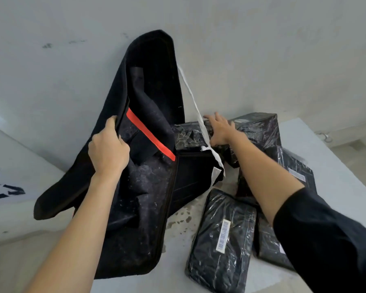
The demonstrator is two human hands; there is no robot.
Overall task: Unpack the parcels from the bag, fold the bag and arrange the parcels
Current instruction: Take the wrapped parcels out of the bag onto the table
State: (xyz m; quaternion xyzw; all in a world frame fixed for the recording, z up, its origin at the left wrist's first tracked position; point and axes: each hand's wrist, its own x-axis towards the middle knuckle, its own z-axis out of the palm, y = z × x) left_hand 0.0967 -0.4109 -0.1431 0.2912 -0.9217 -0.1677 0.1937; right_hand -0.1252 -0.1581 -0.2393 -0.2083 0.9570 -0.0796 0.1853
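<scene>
A large black fabric bag [150, 115] with an orange stripe and a white strap stands open on the light surface, its flap lifted. My left hand [108, 149] grips the bag's left edge and holds it up. My right hand [220, 130] lies with spread fingers on a black plastic-wrapped parcel [190, 134] at the bag's mouth. Another black parcel [222, 240] with a white barcode label lies flat in front. Several more wrapped parcels [262, 130] are piled to the right, partly hidden by my right arm.
The white strap [195, 108] hangs across between the bag and my right hand. A grey wall rises just behind the bag. The light surface [330, 166] ends at an edge on the right, with floor beyond. Black markings show at far left.
</scene>
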